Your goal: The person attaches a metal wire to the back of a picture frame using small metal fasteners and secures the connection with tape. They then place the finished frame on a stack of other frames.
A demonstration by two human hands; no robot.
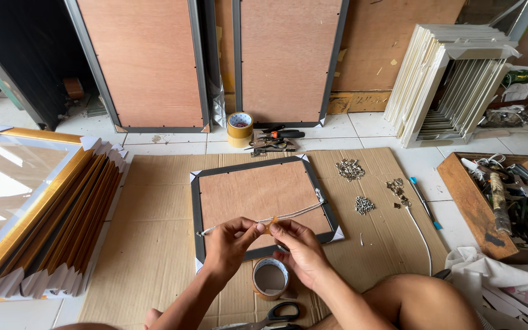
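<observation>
two hands, left hand (230,241) and right hand (297,244), pinch a tape strip (268,227) | over dark picture frame (263,205) | tape roll (270,278) just beside

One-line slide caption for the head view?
Both hands, left hand and right hand, pinch a small tape piece over a dark picture frame lying face-down on cardboard.

There is a single view, taken from a camera on the person's head. It looks steeply down and forward over the floor (368,125), from close above the person's own hands, which sit low and centre in the picture. The near edge catches a bare knee (420,299) at the right. The flattened cardboard sheet (154,244) fills the middle ground. The far edge reaches leaning boards (148,61) against the wall. The wide lens bends the sides outward.
</observation>
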